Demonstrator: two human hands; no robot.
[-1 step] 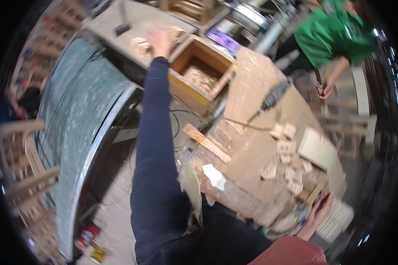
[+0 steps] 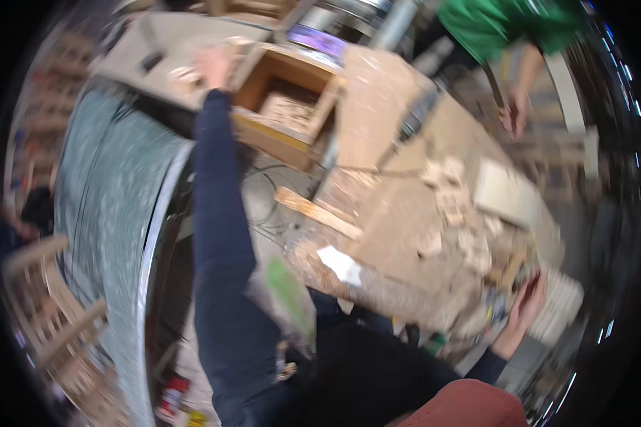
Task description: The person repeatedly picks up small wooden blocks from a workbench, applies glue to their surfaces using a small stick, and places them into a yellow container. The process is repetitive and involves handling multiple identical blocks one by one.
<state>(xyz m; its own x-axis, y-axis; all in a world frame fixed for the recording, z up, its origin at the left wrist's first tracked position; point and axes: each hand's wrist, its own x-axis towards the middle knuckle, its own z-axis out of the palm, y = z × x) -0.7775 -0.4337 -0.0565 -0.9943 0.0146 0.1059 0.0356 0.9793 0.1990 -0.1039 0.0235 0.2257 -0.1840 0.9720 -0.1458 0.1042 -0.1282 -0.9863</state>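
My left arm stretches far forward, and my left hand (image 2: 214, 67) is over pale wooden pieces (image 2: 184, 77) on a light grey tabletop (image 2: 124, 60). Motion blur smears its fingers, so any grip there is hidden. Right beside it stands an open wooden box (image 2: 263, 135) with small wood pieces lying inside. Low on the right, my right hand (image 2: 527, 302) is held out with fingers extended and nothing visible in it. It is near a pale ribbed stack (image 2: 559, 309) at the corner of the covered workbench (image 2: 399, 228).
On the workbench lie a dark corded power tool (image 2: 418, 114), a wood strip (image 2: 317, 212), several small wooden blocks (image 2: 452, 199) and a pale board (image 2: 506, 193). A green-grey curved surface (image 2: 110, 171) stands left. Across the bench is a person in green (image 2: 506, 28), one hand lowered.
The whole view has shifted and turned. More of my right hand and wrist shows, its fingers pointing further up. My left hand stays over the wooden pieces.
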